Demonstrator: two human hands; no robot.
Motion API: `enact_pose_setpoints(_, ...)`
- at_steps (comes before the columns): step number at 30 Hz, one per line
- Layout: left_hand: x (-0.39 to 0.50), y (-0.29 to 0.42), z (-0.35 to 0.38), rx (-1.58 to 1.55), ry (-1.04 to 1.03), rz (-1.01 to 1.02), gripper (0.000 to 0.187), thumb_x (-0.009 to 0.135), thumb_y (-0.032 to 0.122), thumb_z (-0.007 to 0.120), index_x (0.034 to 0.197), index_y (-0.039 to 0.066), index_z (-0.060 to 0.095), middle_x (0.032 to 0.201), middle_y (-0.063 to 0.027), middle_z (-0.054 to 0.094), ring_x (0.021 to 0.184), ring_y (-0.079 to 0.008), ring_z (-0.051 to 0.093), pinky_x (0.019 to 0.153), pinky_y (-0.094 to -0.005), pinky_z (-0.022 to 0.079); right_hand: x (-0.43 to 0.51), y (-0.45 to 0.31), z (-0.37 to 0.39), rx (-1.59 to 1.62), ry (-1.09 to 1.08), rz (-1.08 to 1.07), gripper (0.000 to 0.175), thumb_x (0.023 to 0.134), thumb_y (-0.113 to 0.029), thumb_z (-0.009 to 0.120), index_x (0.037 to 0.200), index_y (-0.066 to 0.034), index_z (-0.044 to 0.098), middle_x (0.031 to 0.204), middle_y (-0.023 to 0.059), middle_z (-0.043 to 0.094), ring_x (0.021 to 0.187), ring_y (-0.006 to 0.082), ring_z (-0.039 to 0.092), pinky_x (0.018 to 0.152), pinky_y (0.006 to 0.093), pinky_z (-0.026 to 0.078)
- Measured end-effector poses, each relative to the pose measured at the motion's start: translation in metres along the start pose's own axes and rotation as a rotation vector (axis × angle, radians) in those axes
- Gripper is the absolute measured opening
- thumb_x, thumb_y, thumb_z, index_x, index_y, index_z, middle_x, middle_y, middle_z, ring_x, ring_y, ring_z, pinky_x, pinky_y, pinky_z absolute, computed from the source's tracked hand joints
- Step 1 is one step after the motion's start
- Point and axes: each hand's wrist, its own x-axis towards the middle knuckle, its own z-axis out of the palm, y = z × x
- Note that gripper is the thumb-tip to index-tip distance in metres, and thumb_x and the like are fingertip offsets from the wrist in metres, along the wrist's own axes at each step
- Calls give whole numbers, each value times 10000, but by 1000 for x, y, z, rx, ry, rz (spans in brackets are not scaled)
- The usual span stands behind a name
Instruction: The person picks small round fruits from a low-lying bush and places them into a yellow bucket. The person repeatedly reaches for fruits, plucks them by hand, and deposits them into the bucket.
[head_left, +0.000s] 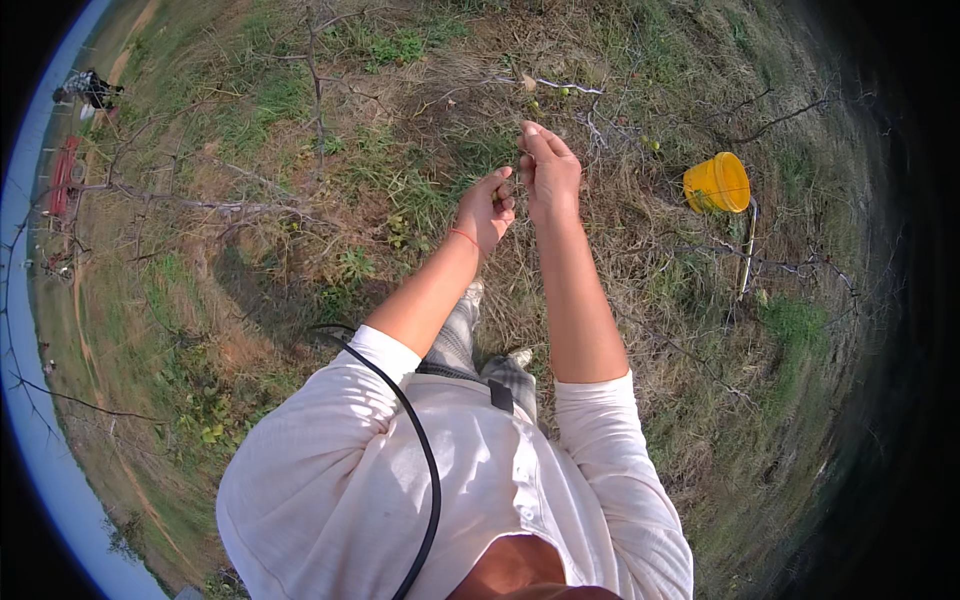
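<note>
Both hands are raised in front of me over dry grass and thorny twigs. My left hand (486, 208) is curled around a small yellow-green fruit (496, 196), part of which shows between the fingers. Beside it and slightly farther out, my right hand (552, 169) has its thumb and fingertips pinched together; whether a thin twig is between them is too small to tell. Small green fruits (564, 91) hang by a pale bare branch (577, 87) beyond my right hand, and others (654, 145) are farther right.
A yellow plastic bucket (709, 185) lies tilted at the right, beside a pale stick (748, 251). Bare thorny branches (225, 205) reach in from the left and right. A person (90, 88) is far off at upper left, near a red object (63, 176).
</note>
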Motion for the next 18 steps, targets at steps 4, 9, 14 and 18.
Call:
enact_pose_setpoints(4, -13, 3, -18, -14, 17, -16, 205, 847, 164, 586, 1037, 105, 539, 595, 43, 463, 509, -77, 423, 429, -202, 319, 31, -1, 18, 209, 59, 46, 131, 848, -173, 600, 935, -80, 628, 735, -33, 552, 547, 41, 450, 426, 166, 332)
enact_pose_setpoints(9, -24, 11, -38, -8, 83, 12, 224, 860, 188, 574, 1067, 107, 551, 615, 40, 472, 536, -82, 450, 440, -203, 333, 54, 1, 28, 323, 70, 60, 125, 832, -212, 615, 854, -91, 595, 711, -27, 537, 535, 50, 438, 419, 181, 312)
enact_pose_setpoints(14, -37, 21, -63, 42, 102, 32, 167, 876, 208, 551, 1005, 106, 578, 641, 41, 454, 558, -81, 445, 451, -210, 333, 64, 5, 38, 395, 16, 89, 118, 811, -214, 640, 804, -119, 571, 674, -34, 523, 522, 48, 415, 420, 192, 297)
enact_pose_setpoints(18, -36, 28, -92, 50, 89, 27, 202, 884, 227, 546, 1046, 109, 569, 647, 50, 452, 575, -84, 459, 470, -206, 364, 57, 6, 22, 479, -88, 68, 113, 815, -231, 622, 823, -129, 573, 675, -41, 512, 518, 58, 383, 425, 198, 279)
